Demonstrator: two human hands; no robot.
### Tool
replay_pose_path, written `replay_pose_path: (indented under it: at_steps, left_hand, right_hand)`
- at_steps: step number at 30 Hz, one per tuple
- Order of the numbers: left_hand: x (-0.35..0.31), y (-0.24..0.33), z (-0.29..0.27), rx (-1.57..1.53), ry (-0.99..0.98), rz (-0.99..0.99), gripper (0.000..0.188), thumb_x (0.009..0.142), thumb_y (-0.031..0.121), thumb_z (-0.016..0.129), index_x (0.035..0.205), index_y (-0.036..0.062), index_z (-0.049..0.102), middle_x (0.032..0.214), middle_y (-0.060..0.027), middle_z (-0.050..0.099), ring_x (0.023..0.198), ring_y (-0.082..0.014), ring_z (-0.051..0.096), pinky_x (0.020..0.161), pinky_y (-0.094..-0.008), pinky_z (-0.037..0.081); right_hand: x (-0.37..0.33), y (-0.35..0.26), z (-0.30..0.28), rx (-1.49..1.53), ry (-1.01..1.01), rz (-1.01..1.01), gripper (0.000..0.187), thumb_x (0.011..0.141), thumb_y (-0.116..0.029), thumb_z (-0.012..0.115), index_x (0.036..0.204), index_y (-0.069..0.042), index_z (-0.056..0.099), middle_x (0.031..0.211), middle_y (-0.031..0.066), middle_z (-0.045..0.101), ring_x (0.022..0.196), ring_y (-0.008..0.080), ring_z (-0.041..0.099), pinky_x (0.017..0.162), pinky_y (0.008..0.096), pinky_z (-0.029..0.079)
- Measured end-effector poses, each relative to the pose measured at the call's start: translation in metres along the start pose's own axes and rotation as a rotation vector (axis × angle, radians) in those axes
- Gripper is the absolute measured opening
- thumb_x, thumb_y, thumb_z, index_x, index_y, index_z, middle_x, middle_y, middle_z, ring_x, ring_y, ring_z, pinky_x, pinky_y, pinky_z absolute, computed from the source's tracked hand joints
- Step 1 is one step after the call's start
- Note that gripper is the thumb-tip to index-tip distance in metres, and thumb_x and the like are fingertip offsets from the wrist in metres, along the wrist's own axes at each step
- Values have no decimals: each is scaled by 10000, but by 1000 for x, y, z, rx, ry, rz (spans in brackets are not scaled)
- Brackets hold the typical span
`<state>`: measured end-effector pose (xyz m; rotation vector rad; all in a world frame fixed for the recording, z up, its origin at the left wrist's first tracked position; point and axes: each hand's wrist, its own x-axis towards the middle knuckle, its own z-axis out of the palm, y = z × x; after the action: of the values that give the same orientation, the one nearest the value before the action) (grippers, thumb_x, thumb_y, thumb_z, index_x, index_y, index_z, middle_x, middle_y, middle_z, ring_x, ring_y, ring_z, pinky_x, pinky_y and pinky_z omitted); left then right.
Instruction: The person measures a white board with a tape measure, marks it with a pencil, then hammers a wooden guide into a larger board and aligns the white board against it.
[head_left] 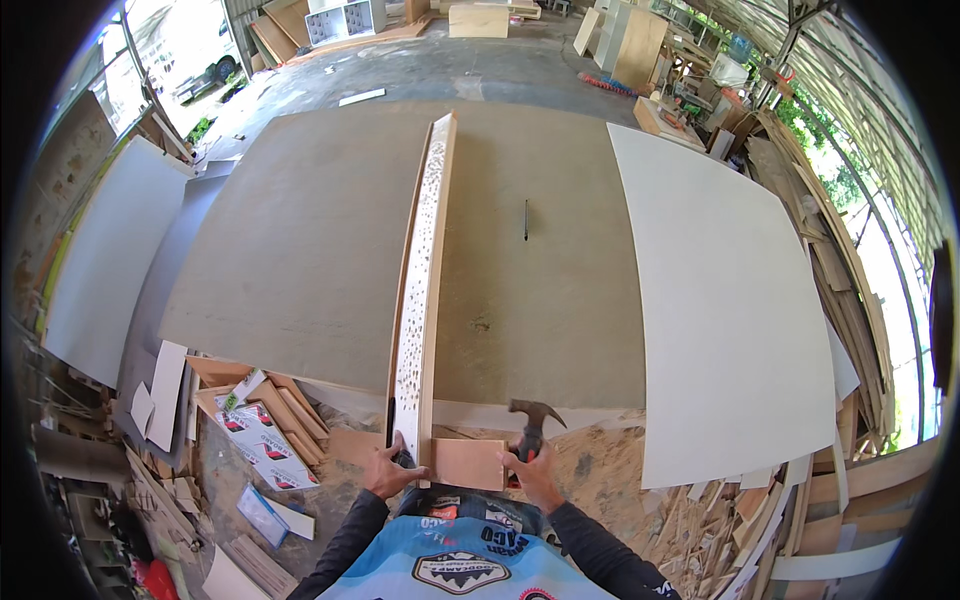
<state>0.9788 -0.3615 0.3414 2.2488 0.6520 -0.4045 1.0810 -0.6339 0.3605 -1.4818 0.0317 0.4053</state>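
Note:
A long, narrow wooden piece with raised edges and a speckled white inner face runs away from me over the large brown panel. My left hand is closed on its near end, with something dark by the fingers that I cannot make out. In my right hand is a claw hammer, its head raised and the curved claw pointing right. Between my hands, a short flat reddish-brown board lies crosswise at the near end, and the fingers of my right hand are close to its right edge.
The brown panel carries a thin dark pen-like object. A white sheet covers its right side. Wood offcuts lie at lower left, and scrap strips at lower right. Stacked planks stand along the right.

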Motion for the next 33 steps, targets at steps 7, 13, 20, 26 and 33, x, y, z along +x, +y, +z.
replay_pose_path:
  at_steps: [7, 13, 20, 26, 33]
  left_hand:
    - [-7, 50, 17, 302, 80, -102, 1129, 537, 645, 797, 1428, 73, 407, 1037, -281, 651, 1130, -454, 538, 910, -469, 480]
    - [13, 45, 42, 284, 74, 100, 1127, 520, 660, 795, 1422, 94, 425, 1100, -286, 598, 1149, -446, 507, 921, -464, 472]
    - [24, 78, 44, 244, -6, 96, 993, 576, 538, 803, 1394, 85, 468, 1128, -257, 543, 1042, -411, 563, 872, -445, 493]
    - [36, 74, 42, 193, 14, 127, 820, 616, 472, 791, 1309, 101, 559, 1087, -254, 551, 962, -384, 589, 844, -442, 503]
    - [60, 60, 23, 21, 44, 210, 566, 682, 394, 765, 1142, 76, 673, 919, -201, 624, 925, -354, 608, 825, -418, 499]
  right_hand:
    - [-8, 77, -47, -124, 227, 32, 333, 728, -186, 823, 730, -64, 513, 648, -24, 525, 546, 52, 483, 501, 237, 420]
    - [-5, 75, -68, -155, 336, 72, 341, 744, -205, 810, 694, -76, 499, 636, -47, 489, 522, 49, 435, 478, 241, 372]
    - [5, 89, -99, -293, 436, 42, 364, 761, -288, 789, 684, -54, 521, 581, -32, 477, 517, 74, 448, 483, 279, 386]
    - [13, 82, -83, -484, 538, 37, 349, 772, -249, 781, 703, -22, 525, 582, 3, 488, 522, 120, 446, 502, 317, 390]
    - [27, 95, -86, -442, 568, -38, 369, 776, -280, 773, 682, -20, 528, 571, 17, 477, 513, 141, 445, 508, 333, 395]
